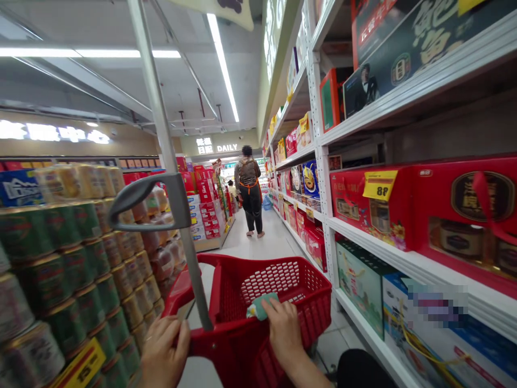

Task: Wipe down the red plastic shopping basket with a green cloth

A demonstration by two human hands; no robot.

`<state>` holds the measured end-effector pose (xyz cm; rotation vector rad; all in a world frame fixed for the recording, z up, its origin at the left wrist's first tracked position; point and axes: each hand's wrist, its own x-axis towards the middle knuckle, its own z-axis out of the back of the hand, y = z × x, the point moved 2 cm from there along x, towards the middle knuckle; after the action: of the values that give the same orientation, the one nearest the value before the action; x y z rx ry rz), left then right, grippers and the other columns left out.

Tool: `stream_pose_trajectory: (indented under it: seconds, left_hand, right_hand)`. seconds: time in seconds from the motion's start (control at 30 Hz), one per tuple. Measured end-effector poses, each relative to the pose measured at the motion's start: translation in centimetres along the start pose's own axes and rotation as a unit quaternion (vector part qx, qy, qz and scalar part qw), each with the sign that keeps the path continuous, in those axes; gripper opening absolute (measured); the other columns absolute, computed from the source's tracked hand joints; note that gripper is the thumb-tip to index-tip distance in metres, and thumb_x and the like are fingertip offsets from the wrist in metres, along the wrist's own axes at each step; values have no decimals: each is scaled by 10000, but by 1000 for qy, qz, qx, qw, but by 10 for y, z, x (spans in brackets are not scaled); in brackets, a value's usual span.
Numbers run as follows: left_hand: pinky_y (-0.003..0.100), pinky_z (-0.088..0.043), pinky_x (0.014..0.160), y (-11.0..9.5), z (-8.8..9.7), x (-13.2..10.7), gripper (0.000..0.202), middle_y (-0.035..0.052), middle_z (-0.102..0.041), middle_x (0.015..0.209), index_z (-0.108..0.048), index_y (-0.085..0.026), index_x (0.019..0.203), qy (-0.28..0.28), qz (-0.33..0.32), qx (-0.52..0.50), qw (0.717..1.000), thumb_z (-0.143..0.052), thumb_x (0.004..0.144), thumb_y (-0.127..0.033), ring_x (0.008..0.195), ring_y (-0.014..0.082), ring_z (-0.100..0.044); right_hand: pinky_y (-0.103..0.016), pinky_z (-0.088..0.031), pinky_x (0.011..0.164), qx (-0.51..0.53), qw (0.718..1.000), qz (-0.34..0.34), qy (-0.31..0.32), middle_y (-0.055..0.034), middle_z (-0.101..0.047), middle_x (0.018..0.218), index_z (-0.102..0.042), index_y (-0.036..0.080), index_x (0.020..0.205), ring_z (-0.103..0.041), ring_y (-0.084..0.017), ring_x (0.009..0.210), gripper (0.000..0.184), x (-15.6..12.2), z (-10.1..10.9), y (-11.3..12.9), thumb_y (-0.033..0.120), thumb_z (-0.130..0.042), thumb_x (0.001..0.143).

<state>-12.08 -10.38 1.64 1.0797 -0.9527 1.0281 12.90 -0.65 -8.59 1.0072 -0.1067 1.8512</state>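
My right hand (283, 330) rests at the far rim of a red plastic shopping basket on wheels (278, 283), with its fingers on a small green-and-white packet (260, 306). My left hand (163, 353) is low at the left, its fingers curled at the basket's near rim (193, 337). A long metal pole with a grey loop handle (150, 202) rises from the basket. The basket's mesh interior shows nothing else inside.
Stacked green-labelled cans (60, 258) tower close on the left. White metal shelving (323, 178) with red gift boxes runs along the right. Down the tiled aisle (258, 242), a person with a backpack (248, 188) stands facing away.
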Motion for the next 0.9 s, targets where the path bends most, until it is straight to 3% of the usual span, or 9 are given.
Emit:
stream_pose_trajectory:
  seconds: [0.1,0.2,0.33,0.43,0.6,0.77,0.9]
  left_hand:
    - [383,-457,869,-4,6,-1,273,39,-623,748,-546,-221,742,-6,-7,-8,1000,-477,1005,-255,742,198,-605]
    - [379,-462,874,-3,10,-4,249,31,-639,755,-569,-219,751,-9,-8,-22,1000,-502,989,-247,729,188,-616]
    - [375,-480,856,5,10,-9,285,23,-665,742,-603,-224,729,-3,12,-45,999,-505,984,-310,721,188,-637]
    - [359,-509,804,17,7,-12,364,17,-692,719,-642,-233,702,7,25,-68,997,-490,987,-401,706,187,-658]
    - [323,-566,739,41,1,-11,499,35,-736,711,-691,-248,623,75,85,-105,988,-488,951,-564,713,202,-692]
    - [308,-567,672,51,-5,-12,420,18,-739,699,-720,-259,636,51,73,-104,991,-536,919,-510,689,195,-696]
    - [340,-551,679,48,-11,-10,323,28,-733,703,-704,-259,635,27,98,-83,991,-561,873,-425,699,214,-688]
  right_hand:
    - [-359,-409,818,25,999,35,-13,-56,-752,1257,-698,331,1340,-636,-235,924,603,-5,-2,20,-21,-464,911]
    - [-367,-411,845,25,998,54,-28,-58,-755,1240,-689,331,1350,-634,-238,931,611,-11,-3,19,-23,-472,901]
    - [-372,-410,893,-10,998,48,-27,-55,-745,1274,-698,331,1337,-643,-234,986,629,-15,2,-11,-45,-457,893]
    - [-369,-409,904,-45,999,12,15,-42,-735,1310,-708,340,1323,-652,-228,1019,638,-12,10,-42,-53,-441,897]
    - [-371,-409,909,-117,989,-61,63,-47,-709,1368,-710,332,1320,-653,-240,1099,631,-5,32,-89,-46,-425,903]
    - [-366,-407,910,-168,981,-94,17,-50,-741,1306,-743,321,1268,-672,-239,1065,637,-11,48,-129,-65,-415,883]
    - [-358,-410,882,-170,980,-99,-10,-46,-752,1272,-755,326,1250,-670,-231,1009,630,-17,53,-139,-58,-427,873]
